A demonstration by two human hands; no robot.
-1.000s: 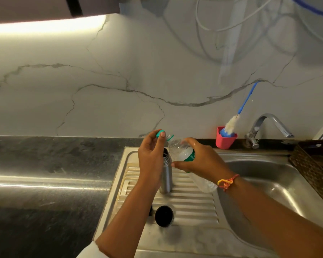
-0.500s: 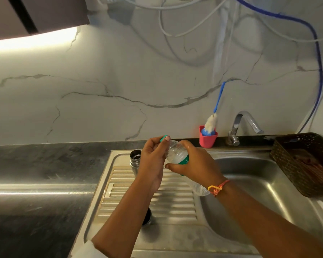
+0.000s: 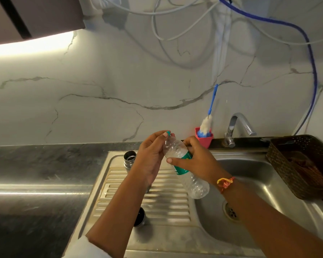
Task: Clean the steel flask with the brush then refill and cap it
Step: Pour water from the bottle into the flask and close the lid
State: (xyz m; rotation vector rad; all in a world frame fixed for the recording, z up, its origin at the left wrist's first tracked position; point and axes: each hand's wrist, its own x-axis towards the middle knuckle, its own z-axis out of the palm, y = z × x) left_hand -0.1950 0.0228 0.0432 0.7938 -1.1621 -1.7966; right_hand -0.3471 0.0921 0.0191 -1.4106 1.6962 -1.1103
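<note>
2 hands meet over the steel sink's ribbed drainboard [image 3: 168,202]. The right hand [image 3: 198,161], with an orange thread band [image 3: 225,183] on its wrist, has its fingers and thumb wrapped around the middle of a clear plastic bottle [image 3: 196,187], over its green label. The bottle is tilted, neck up and to the far left, base low and to the right, above the edge where drainboard meets basin [image 3: 259,183]. The left hand [image 3: 151,157] curls at the bottle's neck, thumb and fingertips pinching the teal cap [image 3: 168,133] at its top.

The steel flask [image 3: 130,159] stands upright with its mouth open at the far left corner of the drainboard, just left of the left hand and apart from it. Its dark lid [image 3: 140,216] sits on the near part of the drainboard, partly hidden behind the left forearm.

The brush [image 3: 206,125], with white bristles and a blue handle, leans head down in a pink cup [image 3: 205,141] against the marble wall, left of the chrome tap [image 3: 240,123]. A brown woven basket [image 3: 287,164] sits at the far right of the sink. A dark countertop [image 3: 35,174] stretches to the left. A blue hose [image 3: 313,71] and white cables [image 3: 157,30] hang on the wall above.
</note>
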